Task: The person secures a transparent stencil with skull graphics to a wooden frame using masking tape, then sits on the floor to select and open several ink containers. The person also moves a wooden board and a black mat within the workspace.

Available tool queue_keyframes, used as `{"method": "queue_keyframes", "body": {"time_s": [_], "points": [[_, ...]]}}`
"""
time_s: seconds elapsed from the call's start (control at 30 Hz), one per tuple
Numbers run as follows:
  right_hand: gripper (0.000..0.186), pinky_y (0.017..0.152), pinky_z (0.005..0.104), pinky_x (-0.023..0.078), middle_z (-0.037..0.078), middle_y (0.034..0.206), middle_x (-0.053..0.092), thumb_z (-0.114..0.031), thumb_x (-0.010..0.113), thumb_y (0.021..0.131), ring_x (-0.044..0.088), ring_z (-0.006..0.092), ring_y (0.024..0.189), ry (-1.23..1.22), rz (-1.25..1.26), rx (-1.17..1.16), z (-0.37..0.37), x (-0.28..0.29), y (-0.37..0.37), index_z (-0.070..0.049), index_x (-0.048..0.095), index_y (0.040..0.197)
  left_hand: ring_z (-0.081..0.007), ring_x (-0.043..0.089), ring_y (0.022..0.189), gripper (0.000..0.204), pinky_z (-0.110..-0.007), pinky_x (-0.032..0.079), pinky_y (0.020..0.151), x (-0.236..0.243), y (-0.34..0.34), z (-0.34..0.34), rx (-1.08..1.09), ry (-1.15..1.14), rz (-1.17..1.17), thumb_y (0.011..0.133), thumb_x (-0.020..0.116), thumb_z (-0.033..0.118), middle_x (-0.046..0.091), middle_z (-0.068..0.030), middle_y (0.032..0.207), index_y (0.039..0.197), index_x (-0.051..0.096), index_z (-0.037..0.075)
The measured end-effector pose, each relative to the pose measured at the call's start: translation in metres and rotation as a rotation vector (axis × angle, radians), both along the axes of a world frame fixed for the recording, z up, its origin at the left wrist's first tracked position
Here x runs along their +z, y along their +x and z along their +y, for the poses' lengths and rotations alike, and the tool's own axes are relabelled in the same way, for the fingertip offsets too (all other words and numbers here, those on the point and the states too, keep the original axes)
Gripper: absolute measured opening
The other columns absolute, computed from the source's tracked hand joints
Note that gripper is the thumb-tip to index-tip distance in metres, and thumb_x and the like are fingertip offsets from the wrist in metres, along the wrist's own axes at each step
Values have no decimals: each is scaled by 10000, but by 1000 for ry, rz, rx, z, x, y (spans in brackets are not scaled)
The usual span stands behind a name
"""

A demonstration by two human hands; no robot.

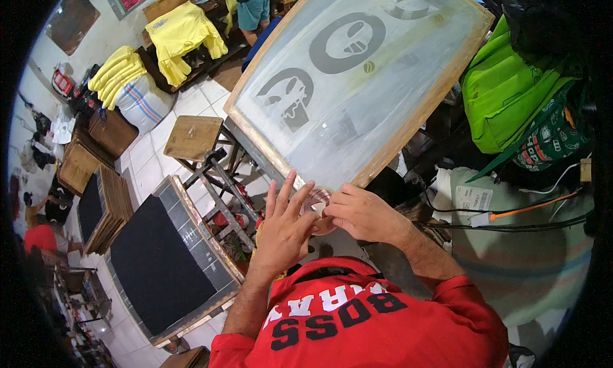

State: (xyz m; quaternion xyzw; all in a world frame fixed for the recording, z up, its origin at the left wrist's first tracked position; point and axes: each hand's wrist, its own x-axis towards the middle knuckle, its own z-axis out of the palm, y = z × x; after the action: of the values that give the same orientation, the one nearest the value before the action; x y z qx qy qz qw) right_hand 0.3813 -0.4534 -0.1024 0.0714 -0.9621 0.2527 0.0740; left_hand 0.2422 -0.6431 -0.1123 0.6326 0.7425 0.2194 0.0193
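Observation:
A small round item that looks like a roll of tape [324, 225], clear and pinkish-brown, is between my hands at the near end of a large framed printing screen [332, 119]. My left hand [282, 231] bears on the roll's left side with its thumb, the other fingers stretched up and apart. On the opposite side, my right hand [370, 213] has its fingers curled and pinches at the roll's edge. A pale bit shows near the pinching fingertips, too small to make out. The screen, wooden-edged with dark round designs on its mesh, slants away to the upper right.
At left, black fabric [159, 266] covers a framed board beside stacked panels [108, 208]. A wooden stool [195, 138] stands beyond. Yellow shirts [182, 36] lie at the back near another person [253, 7]. At right are a green bag [501, 93], cables and a large sack [517, 266].

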Motion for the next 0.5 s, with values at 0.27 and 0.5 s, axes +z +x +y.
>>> {"method": "queue_keyframes", "body": {"time_s": [0.27, 0.5], "points": [[163, 862, 292, 514, 55, 1007, 680, -75, 638, 991, 640, 158, 958, -1010, 62, -222, -74, -13, -4, -12, 634, 1141, -363, 319, 1482, 1408, -525, 372, 1156, -10, -1, -62, 138, 541, -1006, 655, 959, 332, 138, -212, 1662, 1623, -38, 108], [203, 988, 282, 478, 31, 1128, 654, -58, 548, 1047, 605, 115, 1102, -1374, -12, -80, -142, -11, -25, -3, 606, 1234, -302, 431, 1400, 1304, -460, 462, 1105, 3, 4, -109, 189, 722, -1193, 687, 921, 30, 317, -183, 1554, 1615, 7, 100]]}}
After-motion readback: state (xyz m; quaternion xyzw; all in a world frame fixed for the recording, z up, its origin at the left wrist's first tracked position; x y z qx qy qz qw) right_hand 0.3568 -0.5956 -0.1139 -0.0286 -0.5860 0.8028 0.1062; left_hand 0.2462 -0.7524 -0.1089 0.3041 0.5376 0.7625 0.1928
